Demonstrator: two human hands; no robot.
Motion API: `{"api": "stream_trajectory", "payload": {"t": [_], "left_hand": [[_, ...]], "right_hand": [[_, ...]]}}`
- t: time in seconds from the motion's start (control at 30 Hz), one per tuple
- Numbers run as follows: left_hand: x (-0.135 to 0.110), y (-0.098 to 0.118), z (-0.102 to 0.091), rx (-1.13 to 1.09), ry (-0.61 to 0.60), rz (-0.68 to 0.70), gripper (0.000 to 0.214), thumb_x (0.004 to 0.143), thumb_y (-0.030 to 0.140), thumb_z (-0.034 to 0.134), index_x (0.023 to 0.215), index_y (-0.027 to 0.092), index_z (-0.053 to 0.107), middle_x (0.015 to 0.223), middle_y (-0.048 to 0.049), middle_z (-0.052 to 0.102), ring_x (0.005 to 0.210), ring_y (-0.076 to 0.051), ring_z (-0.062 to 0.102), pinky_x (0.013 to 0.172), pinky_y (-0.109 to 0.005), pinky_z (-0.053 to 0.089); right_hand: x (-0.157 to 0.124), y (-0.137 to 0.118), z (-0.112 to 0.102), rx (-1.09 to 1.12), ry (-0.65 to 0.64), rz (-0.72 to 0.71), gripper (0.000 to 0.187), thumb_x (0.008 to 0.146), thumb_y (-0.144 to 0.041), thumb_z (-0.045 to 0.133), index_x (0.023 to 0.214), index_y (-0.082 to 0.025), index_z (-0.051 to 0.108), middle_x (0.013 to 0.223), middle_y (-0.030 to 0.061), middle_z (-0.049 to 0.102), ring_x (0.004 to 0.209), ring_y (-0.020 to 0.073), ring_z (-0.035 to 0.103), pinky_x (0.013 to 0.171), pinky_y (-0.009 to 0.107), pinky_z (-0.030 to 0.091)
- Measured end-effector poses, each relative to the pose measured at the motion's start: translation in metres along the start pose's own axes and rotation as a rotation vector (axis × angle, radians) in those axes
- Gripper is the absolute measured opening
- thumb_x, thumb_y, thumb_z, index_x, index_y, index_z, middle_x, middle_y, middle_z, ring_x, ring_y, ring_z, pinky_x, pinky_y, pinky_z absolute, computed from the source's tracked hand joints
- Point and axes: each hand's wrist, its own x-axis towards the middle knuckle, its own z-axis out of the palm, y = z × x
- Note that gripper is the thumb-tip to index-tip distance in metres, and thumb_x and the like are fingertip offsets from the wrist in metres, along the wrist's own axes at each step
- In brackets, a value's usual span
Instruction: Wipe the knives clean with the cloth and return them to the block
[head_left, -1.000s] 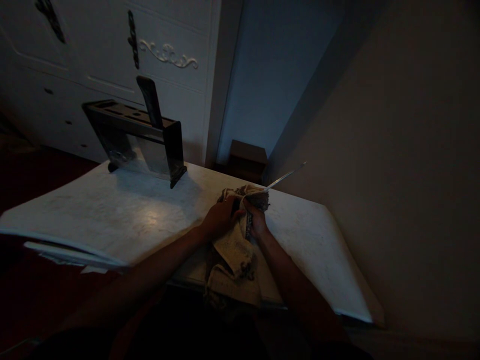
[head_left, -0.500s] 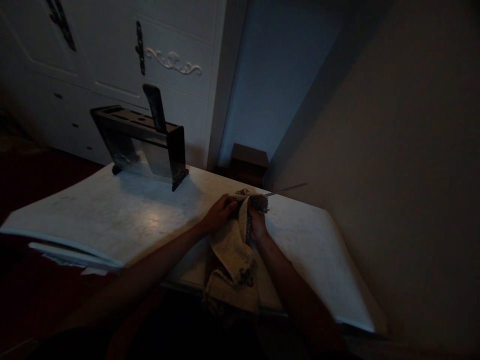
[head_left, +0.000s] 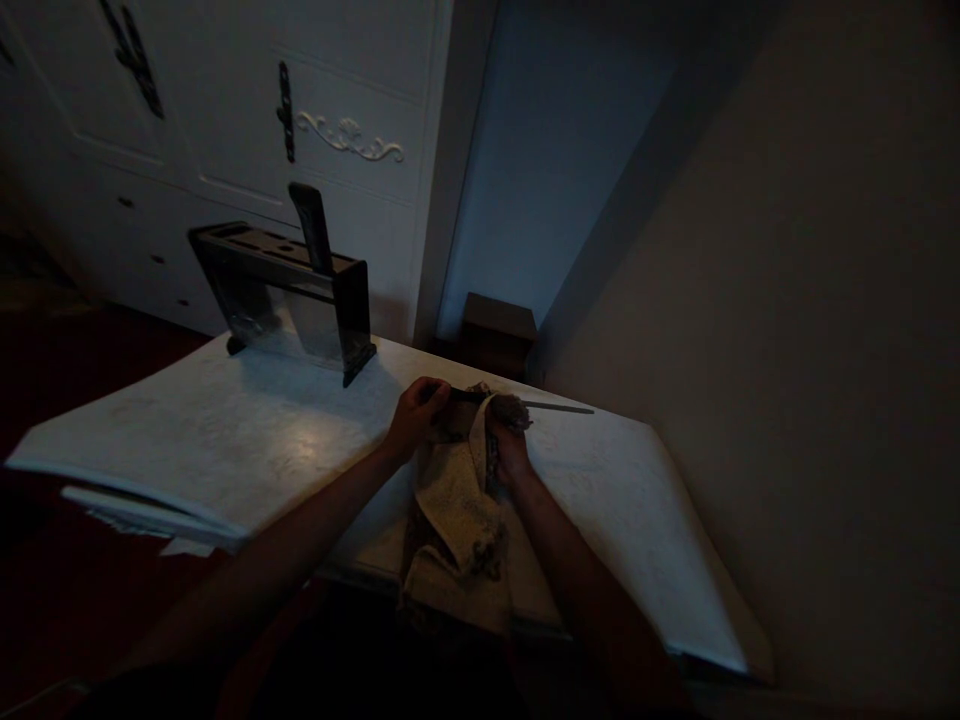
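My left hand [head_left: 414, 413] is closed around the dark handle of a knife [head_left: 559, 407] whose thin blade lies almost level, pointing right over the white table [head_left: 225, 440]. My right hand [head_left: 508, 450] is closed on a beige cloth [head_left: 457, 510] bunched round the base of the blade. The rest of the cloth hangs over the table's near edge between my forearms. The scene is dim.
A dark knife block [head_left: 289, 300] with a clear front and one black handle sticking up stands at the table's back left. White ornate cabinet doors [head_left: 225, 130] rise behind it. A small brown box [head_left: 497, 330] sits in the far corner. A wall runs along the right.
The blade has dropped from pointing up and right to nearly level. My left hand has shifted left off the cloth onto the knife's handle. The view has tilted slightly.
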Motion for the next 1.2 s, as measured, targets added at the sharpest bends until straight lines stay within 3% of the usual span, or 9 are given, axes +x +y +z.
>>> {"api": "stream_trajectory", "payload": {"t": [0.1,0.2,0.43,0.63,0.8,0.9,1.03,1.2], "left_hand": [[0.005,-0.003,-0.005,-0.018,0.061,0.020,0.061,0.063,0.058,0.079,0.092,0.010,0.058,0.080,-0.0030,0.060,0.065,-0.012,0.060,0.053,-0.021,0.046],[0.011,0.000,-0.012,-0.128,0.101,0.040,0.063,0.058,0.056,0.083,0.092,0.010,0.056,0.082,-0.0026,0.061,0.067,-0.013,0.063,0.063,-0.026,0.055],[0.011,0.020,-0.031,-0.231,0.130,0.065,0.066,0.053,0.050,0.087,0.095,0.011,0.053,0.087,-0.0072,0.068,0.075,-0.021,0.070,0.072,-0.037,0.060],[-0.001,0.044,-0.057,-0.262,0.245,0.187,0.053,0.055,0.037,0.088,0.091,0.011,0.059,0.086,-0.0083,0.070,0.075,-0.022,0.070,0.068,-0.034,0.060],[-0.016,0.092,-0.076,-0.180,0.302,0.202,0.053,0.057,0.034,0.084,0.099,0.012,0.061,0.081,-0.0073,0.070,0.068,-0.022,0.069,0.062,-0.033,0.060],[-0.024,0.131,-0.084,-0.089,0.319,0.258,0.054,0.056,0.035,0.084,0.100,0.011,0.062,0.080,-0.0076,0.069,0.071,-0.022,0.070,0.058,-0.030,0.059],[-0.030,0.189,-0.092,0.024,0.328,0.383,0.051,0.059,0.037,0.082,0.099,0.011,0.063,0.082,-0.0087,0.069,0.070,-0.020,0.069,0.052,-0.025,0.055],[-0.025,0.260,-0.094,0.145,0.349,0.620,0.046,0.065,0.036,0.081,0.099,0.010,0.066,0.078,-0.0080,0.067,0.070,-0.020,0.068,0.059,-0.029,0.059]], "right_hand": [[0.002,-0.001,-0.002,0.010,0.065,0.038,0.046,0.059,-0.030,0.087,0.098,-0.014,0.067,0.099,0.0066,0.072,0.091,0.0220,0.069,0.080,0.031,0.059],[0.003,-0.006,-0.002,0.051,0.145,0.101,0.037,0.065,-0.031,0.083,0.094,-0.014,0.067,0.093,0.0070,0.072,0.085,0.0220,0.070,0.074,0.031,0.060],[0.007,-0.018,-0.003,0.193,0.120,0.156,0.035,0.074,-0.040,0.077,0.094,-0.013,0.068,0.091,0.0072,0.073,0.079,0.0199,0.070,0.072,0.029,0.060],[0.005,-0.023,-0.001,0.244,0.073,0.237,0.030,0.084,-0.041,0.066,0.097,-0.014,0.069,0.091,0.0071,0.072,0.080,0.0193,0.070,0.069,0.028,0.059],[0.006,-0.024,-0.002,0.209,0.181,0.232,0.025,0.084,-0.033,0.066,0.097,-0.012,0.069,0.087,0.0073,0.072,0.073,0.0183,0.070,0.068,0.027,0.059],[0.005,-0.025,-0.004,0.176,0.171,0.228,0.025,0.081,-0.031,0.068,0.095,-0.011,0.069,0.088,0.0084,0.073,0.072,0.0197,0.070,0.070,0.030,0.059],[0.002,-0.027,-0.004,0.166,0.154,0.292,0.027,0.076,-0.032,0.072,0.095,-0.012,0.070,0.089,0.0087,0.073,0.078,0.0226,0.071,0.074,0.032,0.060],[-0.004,-0.033,0.000,0.131,0.156,0.355,0.031,0.071,-0.033,0.073,0.094,-0.012,0.070,0.089,0.0097,0.073,0.081,0.0256,0.071,0.076,0.036,0.060]]}}
